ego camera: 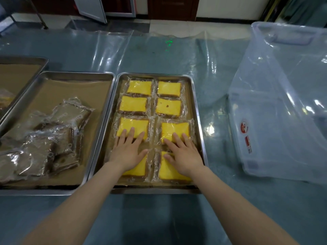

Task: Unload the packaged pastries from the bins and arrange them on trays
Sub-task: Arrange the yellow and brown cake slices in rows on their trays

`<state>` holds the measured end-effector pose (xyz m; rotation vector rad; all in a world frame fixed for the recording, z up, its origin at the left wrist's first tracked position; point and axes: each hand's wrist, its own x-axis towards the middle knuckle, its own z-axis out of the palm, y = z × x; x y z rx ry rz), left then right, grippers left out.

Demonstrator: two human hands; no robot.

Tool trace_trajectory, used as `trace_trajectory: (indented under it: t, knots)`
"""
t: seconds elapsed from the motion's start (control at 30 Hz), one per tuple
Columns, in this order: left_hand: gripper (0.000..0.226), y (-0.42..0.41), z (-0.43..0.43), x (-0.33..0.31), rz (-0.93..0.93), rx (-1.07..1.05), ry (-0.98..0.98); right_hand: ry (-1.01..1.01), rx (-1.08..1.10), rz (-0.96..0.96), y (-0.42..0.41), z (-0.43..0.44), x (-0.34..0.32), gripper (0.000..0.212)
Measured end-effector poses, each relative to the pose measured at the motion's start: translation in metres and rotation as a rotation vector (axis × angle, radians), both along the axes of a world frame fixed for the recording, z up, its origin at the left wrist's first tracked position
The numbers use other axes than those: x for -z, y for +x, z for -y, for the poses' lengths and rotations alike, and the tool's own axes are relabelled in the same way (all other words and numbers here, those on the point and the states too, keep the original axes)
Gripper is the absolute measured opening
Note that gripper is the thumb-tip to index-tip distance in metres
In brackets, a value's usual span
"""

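A steel tray (197,110) in the middle holds several yellow cake slices in clear wrappers, laid in two columns. My left hand (128,151) lies flat, fingers spread, over the near left slice (139,167), its fingertips on the slice above (133,125). My right hand (184,153) lies flat on the near right slice (169,172), fingertips reaching the slice above (174,129). A clear plastic bin (276,110) stands at the right; I see no pastries in it.
A second steel tray (74,77) on the left, lined with brown paper, carries a loose heap of wrapped brown pastries (51,138). A third tray (23,61) sits at the far left. Clear plastic sheeting (159,53) covers the table.
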<state>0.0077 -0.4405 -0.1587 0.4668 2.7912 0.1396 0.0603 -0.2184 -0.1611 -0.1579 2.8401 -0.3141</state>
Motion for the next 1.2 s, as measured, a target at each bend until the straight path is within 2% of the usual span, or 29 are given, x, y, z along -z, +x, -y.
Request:
trace_trajectory:
  t: [0.13,0.27,0.53,0.8,0.93,1.1,1.2]
  knots:
    - [0.071,0.010,0.003,0.003,-0.117,-0.012,0.009,0.047,-0.036,-0.055,0.006,-0.001,0.006,0.062]
    - [0.073,0.029,0.005,0.008,-0.170,-0.032,0.003,0.097,-0.051,-0.129,0.011,0.001,0.007,0.074]
    - [0.071,0.035,0.005,0.012,-0.168,-0.027,-0.026,0.092,-0.053,-0.061,0.006,0.000,0.005,0.079]
    - [0.070,0.036,0.004,0.002,-0.229,-0.082,-0.003,-0.016,0.024,-0.051,0.000,0.001,-0.003,0.070]
    - [0.069,0.013,0.000,-0.009,-0.268,-0.080,0.060,-0.114,0.153,-0.140,-0.022,0.005,-0.010,0.060]
    - [0.060,-0.020,-0.012,-0.013,-0.245,-0.088,0.078,-0.111,0.207,-0.111,-0.037,0.013,-0.006,0.052]
    - [0.061,-0.036,-0.017,-0.012,-0.250,-0.073,0.079,-0.168,0.289,-0.197,-0.044,0.015,-0.008,0.042]
